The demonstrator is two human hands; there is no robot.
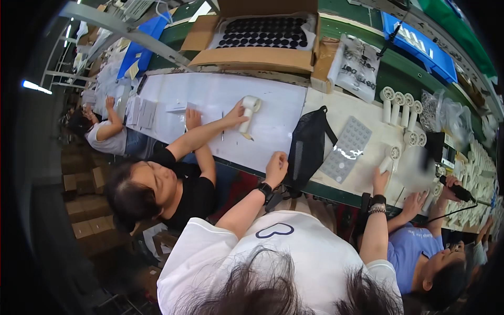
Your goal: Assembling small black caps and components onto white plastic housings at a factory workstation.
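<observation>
My right hand [381, 181] is wrapped around the handle of a small white handheld fan [391, 156], its round head pointing up and away from me. My left hand [276, 168] is curled closed over the table edge, beside a black mesh bag [307, 149]; whatever its fingers hold, if anything, is hidden. Between my two hands lies a grey sheet with rows of round spots [347, 149], just right of the bag. Several more white fans [399, 102] stand upright beyond my right hand, and a couple of others [415, 139] are closer to it.
At my left, a co-worker holds a white fan [250, 107] over a white table sheet [210, 94]. A co-worker at my right grips a black tool [462, 193] with a cord. An open carton [257, 58] of black round parts, plastic-bagged parts [357, 68] and a blue bin [420, 44] line the back.
</observation>
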